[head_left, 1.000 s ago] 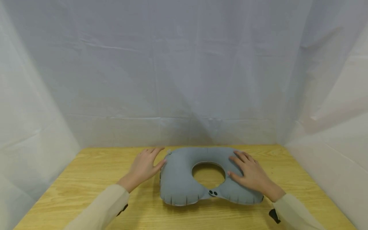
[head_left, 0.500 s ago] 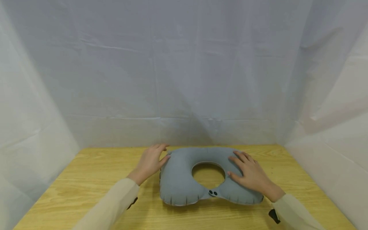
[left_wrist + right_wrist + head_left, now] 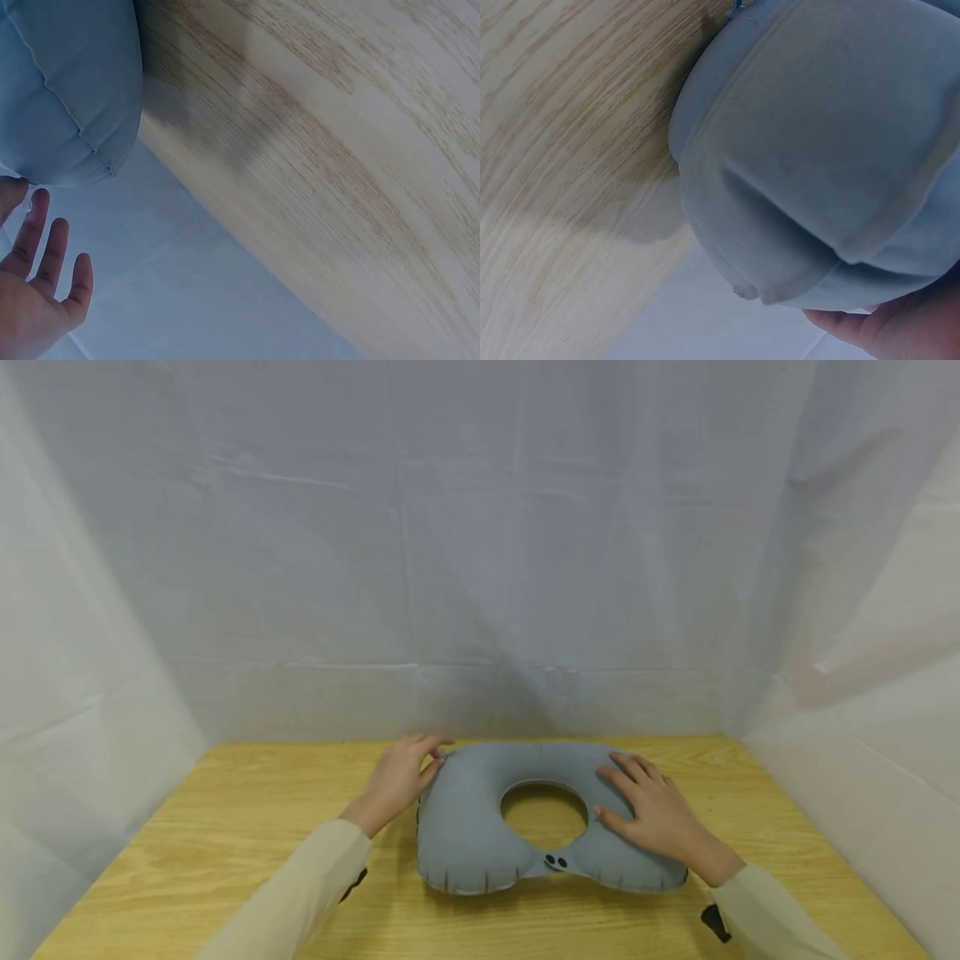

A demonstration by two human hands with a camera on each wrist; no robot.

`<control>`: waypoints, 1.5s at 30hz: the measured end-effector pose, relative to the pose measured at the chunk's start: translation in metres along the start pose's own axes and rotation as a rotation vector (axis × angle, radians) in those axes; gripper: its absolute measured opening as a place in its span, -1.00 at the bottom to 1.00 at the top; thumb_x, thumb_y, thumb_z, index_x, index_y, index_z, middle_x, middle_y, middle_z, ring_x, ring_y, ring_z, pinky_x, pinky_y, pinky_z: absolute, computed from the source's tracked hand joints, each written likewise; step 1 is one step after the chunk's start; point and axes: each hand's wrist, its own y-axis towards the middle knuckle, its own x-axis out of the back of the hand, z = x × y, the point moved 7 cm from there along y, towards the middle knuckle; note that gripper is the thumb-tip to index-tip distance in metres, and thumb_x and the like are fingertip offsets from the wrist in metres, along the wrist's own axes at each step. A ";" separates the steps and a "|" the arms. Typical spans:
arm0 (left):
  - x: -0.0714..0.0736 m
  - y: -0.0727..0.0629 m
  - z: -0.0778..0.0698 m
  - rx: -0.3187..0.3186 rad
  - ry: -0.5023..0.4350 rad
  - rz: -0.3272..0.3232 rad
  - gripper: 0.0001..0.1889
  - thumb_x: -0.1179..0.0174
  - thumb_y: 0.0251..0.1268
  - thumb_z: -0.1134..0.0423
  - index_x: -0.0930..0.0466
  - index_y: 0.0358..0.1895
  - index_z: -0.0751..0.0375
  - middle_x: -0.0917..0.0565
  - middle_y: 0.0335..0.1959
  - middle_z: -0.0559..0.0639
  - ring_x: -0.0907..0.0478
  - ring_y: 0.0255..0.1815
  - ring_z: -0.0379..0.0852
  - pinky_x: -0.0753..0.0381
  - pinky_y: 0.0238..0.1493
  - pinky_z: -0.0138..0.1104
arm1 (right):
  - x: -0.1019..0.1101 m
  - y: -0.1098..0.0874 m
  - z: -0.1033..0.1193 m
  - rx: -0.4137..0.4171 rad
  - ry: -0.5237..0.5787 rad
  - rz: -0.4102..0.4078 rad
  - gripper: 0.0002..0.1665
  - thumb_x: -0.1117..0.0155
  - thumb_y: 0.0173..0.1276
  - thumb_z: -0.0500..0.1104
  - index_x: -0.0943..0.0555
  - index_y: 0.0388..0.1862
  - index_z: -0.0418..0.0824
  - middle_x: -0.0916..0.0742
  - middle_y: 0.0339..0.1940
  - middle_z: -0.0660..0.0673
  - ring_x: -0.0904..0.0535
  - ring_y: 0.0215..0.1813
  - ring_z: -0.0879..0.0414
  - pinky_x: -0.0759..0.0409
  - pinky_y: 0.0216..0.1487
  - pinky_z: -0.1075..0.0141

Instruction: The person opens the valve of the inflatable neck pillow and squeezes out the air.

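A blue-grey inflatable neck pillow (image 3: 468, 835) lies on the wooden table, plump, its round hole in the middle and its two ends joined at the front by a strap with dark snaps (image 3: 557, 862). At the pillow's far left corner, my left hand (image 3: 393, 781) has thumb and index finger on either side of a small clear valve (image 3: 28, 202), pinching it; the other fingers are spread apart. My right hand (image 3: 663, 814) rests on the pillow's right side with fingers spread over the top. In the right wrist view the pillow (image 3: 832, 135) hides most of that hand.
The wooden table (image 3: 247, 827) reaches back to a hanging pale sheet (image 3: 480, 568). More pale sheeting (image 3: 862, 760) stands along the right side and on the left. Dark straps (image 3: 715, 923) hang under both sleeves.
My left hand has moved right and slightly away from me along the pillow's left side, and its thumb and index finger have closed in at the valve. The right hand has stayed still.
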 end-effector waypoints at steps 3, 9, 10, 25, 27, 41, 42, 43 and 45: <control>-0.001 0.000 0.001 0.008 -0.008 -0.006 -0.79 -0.25 0.13 0.34 -0.64 -0.15 0.08 -0.67 -0.35 -0.06 -0.58 -0.25 -0.03 -0.53 -0.20 -0.15 | 0.000 0.000 0.000 0.002 -0.002 -0.001 -0.37 -0.16 0.23 0.19 -0.45 0.19 -0.11 -0.40 0.30 -0.24 -0.29 0.28 -0.29 -0.36 -0.01 -0.25; -0.003 -0.001 0.005 0.031 -0.041 0.001 -0.83 -0.23 0.15 0.34 -0.64 -0.17 0.11 -0.66 -0.35 -0.03 -0.57 -0.23 -0.02 -0.51 -0.15 -0.14 | 0.000 -0.001 0.000 0.002 -0.002 -0.001 -0.36 -0.16 0.23 0.19 -0.45 0.19 -0.11 -0.41 0.30 -0.25 -0.29 0.28 -0.28 -0.36 -0.01 -0.25; -0.004 -0.001 0.006 0.035 -0.048 0.006 -0.83 -0.22 0.15 0.34 -0.64 -0.17 0.11 -0.66 -0.35 -0.03 -0.56 -0.23 -0.02 -0.51 -0.14 -0.14 | 0.000 0.000 0.000 0.001 -0.002 0.002 -0.36 -0.16 0.23 0.20 -0.45 0.19 -0.11 -0.40 0.30 -0.25 -0.29 0.28 -0.28 -0.35 -0.01 -0.26; -0.008 -0.001 0.014 0.112 -0.166 0.056 -0.85 -0.22 0.16 0.32 -0.62 -0.19 0.17 -0.66 -0.36 -0.03 -0.53 -0.16 0.00 -0.43 -0.03 -0.09 | -0.001 -0.001 0.000 -0.004 0.007 0.020 -0.36 -0.15 0.24 0.20 -0.44 0.20 -0.11 -0.40 0.30 -0.25 -0.28 0.28 -0.28 -0.33 0.02 -0.26; -0.008 -0.001 0.015 0.116 -0.170 0.055 -0.85 -0.22 0.16 0.31 -0.62 -0.19 0.18 -0.66 -0.37 -0.03 -0.53 -0.17 0.00 -0.43 -0.03 -0.09 | -0.001 -0.001 0.000 -0.004 0.006 0.021 -0.36 -0.15 0.24 0.20 -0.44 0.20 -0.11 -0.40 0.30 -0.25 -0.28 0.29 -0.29 -0.33 0.02 -0.26; -0.012 -0.002 0.019 0.167 -0.214 0.076 -0.88 -0.23 0.16 0.30 -0.58 -0.23 0.17 -0.64 -0.37 -0.04 -0.52 -0.18 0.03 -0.40 -0.04 -0.09 | -0.002 0.000 0.001 -0.002 -0.003 0.010 -0.36 -0.16 0.23 0.19 -0.44 0.20 -0.10 -0.40 0.30 -0.25 -0.27 0.29 -0.29 -0.32 0.03 -0.26; -0.012 -0.002 0.020 0.170 -0.212 0.077 -0.88 -0.23 0.16 0.29 -0.58 -0.23 0.16 -0.64 -0.37 -0.05 -0.51 -0.18 0.02 -0.40 -0.05 -0.10 | -0.002 0.000 0.001 -0.002 -0.003 0.009 -0.37 -0.16 0.23 0.19 -0.44 0.20 -0.10 -0.40 0.30 -0.25 -0.28 0.29 -0.29 -0.33 0.02 -0.26; -0.012 -0.002 0.020 0.172 -0.209 0.077 -0.88 -0.23 0.16 0.29 -0.58 -0.23 0.16 -0.64 -0.37 -0.05 -0.51 -0.18 0.01 -0.41 -0.06 -0.10 | -0.002 0.000 0.001 -0.002 -0.003 0.008 -0.37 -0.16 0.23 0.19 -0.45 0.20 -0.10 -0.40 0.30 -0.25 -0.28 0.29 -0.29 -0.33 0.02 -0.26; -0.013 -0.002 0.020 0.175 -0.203 0.076 -0.89 -0.22 0.17 0.28 -0.57 -0.24 0.15 -0.63 -0.37 -0.06 -0.50 -0.20 -0.02 -0.41 -0.08 -0.12 | -0.002 0.000 0.001 -0.002 -0.003 0.008 -0.37 -0.16 0.23 0.20 -0.45 0.20 -0.10 -0.41 0.30 -0.25 -0.28 0.29 -0.29 -0.33 0.02 -0.26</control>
